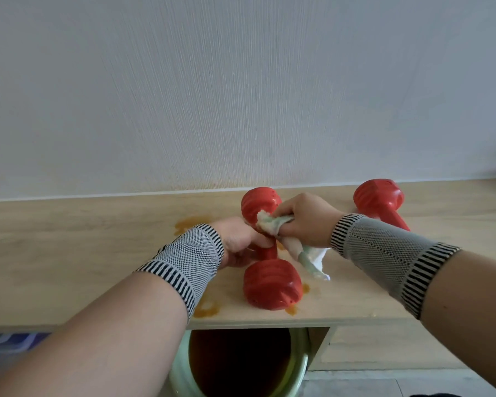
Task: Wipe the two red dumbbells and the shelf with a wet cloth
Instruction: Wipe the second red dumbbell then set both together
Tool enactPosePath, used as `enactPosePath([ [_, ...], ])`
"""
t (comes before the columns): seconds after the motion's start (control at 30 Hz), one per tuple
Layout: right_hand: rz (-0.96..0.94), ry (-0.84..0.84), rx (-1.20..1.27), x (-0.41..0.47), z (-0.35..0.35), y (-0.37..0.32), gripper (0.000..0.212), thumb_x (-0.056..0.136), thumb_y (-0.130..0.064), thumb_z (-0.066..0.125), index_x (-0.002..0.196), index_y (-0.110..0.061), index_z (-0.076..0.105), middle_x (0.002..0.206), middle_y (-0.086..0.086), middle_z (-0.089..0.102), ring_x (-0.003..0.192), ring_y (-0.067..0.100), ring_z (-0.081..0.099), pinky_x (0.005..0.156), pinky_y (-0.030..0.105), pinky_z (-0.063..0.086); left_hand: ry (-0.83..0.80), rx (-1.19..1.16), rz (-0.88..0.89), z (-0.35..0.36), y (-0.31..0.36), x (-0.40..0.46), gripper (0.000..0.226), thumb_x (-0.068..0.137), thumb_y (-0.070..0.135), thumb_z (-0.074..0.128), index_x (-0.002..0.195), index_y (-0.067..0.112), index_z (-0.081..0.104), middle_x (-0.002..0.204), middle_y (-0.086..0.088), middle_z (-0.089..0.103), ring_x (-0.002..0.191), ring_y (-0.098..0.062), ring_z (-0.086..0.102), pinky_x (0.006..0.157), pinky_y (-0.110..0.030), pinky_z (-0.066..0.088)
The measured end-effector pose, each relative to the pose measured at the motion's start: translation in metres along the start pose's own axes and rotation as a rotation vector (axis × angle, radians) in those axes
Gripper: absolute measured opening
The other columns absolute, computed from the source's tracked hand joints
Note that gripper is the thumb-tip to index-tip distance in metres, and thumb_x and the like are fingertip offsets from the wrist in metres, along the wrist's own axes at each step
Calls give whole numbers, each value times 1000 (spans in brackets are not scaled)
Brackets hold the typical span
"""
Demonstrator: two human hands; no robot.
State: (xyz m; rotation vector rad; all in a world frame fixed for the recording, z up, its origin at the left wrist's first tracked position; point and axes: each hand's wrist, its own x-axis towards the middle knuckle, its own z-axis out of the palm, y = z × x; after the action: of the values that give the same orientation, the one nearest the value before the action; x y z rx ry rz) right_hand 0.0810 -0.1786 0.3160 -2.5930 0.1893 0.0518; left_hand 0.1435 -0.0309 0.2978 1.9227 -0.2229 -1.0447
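On the wooden shelf point(98, 253), the left hand point(241, 239) grips the near dumbbell point(271, 285) by its handle; the right hand's point(307, 219) fingers point(287, 231) clutch the wet cloth point(272, 223) against its far head. The second dumbbell point(380, 200) lies far right.

Red ribbed dumbbell point(272, 285) in the left hand's point(242, 242) grip; white-green cloth point(272, 223) in the right hand point(304, 219). Grey, black-striped wristbands point(188, 262). Orange stains point(189, 222) on pale wood shelf point(69, 253).
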Motion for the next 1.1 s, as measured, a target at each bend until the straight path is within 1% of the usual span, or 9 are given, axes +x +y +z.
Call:
enactPosePath([
  [0.1, 33, 98, -53, 7, 1, 0, 33, 83, -25, 61, 116, -23, 65, 112, 2, 67, 104, 18, 59, 81, 20, 40, -25, -49, -8, 5, 0, 0, 16, 88, 4, 60, 83, 20, 63, 72, 4, 67, 64, -10, 57, 65, -24, 42],
  [0.23, 44, 109, -14, 6, 6, 6, 31, 81, -25, 63, 112, -26, 66, 113, 1, 66, 103, 17, 59, 82, 21, 41, -29, -105, -21, 2, -2, -1, 21, 87, 2, 56, 78, 18, 66, 76, 4, 70, 71, -13, 62, 72, -28, 46],
  [0.33, -28, -85, 50, -10, 0, 4, 33, 77, -18, 67, 108, -30, 70, 100, -10, 67, 94, 7, 59, 86, 19, 44, 22, -171, -72, -3, -3, -1, 23, 85, -3, 45, 85, 14, 62, 74, 1, 64, 62, -14, 62, 63, -27, 48],
  [0.43, -73, -289, 45, -24, -7, 0, 32, 76, -15, 68, 103, -32, 71, 80, -24, 62, 77, -4, 56, 73, 10, 42, 58, -202, -89, -5, -4, -2, 31, 84, -2, 40, 100, 10, 65, 61, -1, 63, 44, -12, 59, 54, -25, 49],
  [0.6, 9, -35, 34, -1, 1, 2, 30, 78, -19, 65, 107, -26, 69, 99, -4, 66, 93, 12, 58, 78, 19, 40, 83, -169, -86, -5, -3, -4, 14, 89, 12, 51, 80, 12, 62, 63, 0, 69, 56, -14, 63, 60, -25, 48],
  [0.7, 66, 72, 39, 13, 9, 4, 30, 80, -22, 64, 110, -24, 67, 107, 3, 65, 97, 19, 59, 76, 21, 40, 82, -79, -87, -5, -2, -4, 9, 86, 18, 61, 84, 13, 67, 67, 1, 70, 58, -13, 62, 62, -25, 45],
  [0.87, 11, 20, 96, 5, 12, 7, 25, 79, -24, 67, 104, -25, 66, 96, -3, 62, 89, 16, 58, 77, 23, 42, 60, 8, -29, -5, -4, 0, 12, 85, 15, 68, 97, 15, 68, 76, 0, 66, 62, -11, 57, 59, -22, 45],
  [1.0, -54, -88, 79, -9, 2, 7, 24, 79, -30, 67, 103, -28, 67, 87, -8, 61, 83, 11, 57, 77, 22, 43, 28, -128, -11, -2, -9, 2, 17, 87, 6, 62, 101, 13, 67, 82, -4, 67, 70, -15, 60, 64, -25, 47],
  [1.1, -69, -180, 30, -18, -6, 3, 27, 78, -24, 67, 104, -30, 69, 90, -7, 65, 88, 11, 59, 82, 24, 47, 11, -229, -58, -1, -9, 4, 14, 87, 4, 51, 92, 7, 64, 79, -7, 66, 62, -16, 63, 56, -23, 51],
])
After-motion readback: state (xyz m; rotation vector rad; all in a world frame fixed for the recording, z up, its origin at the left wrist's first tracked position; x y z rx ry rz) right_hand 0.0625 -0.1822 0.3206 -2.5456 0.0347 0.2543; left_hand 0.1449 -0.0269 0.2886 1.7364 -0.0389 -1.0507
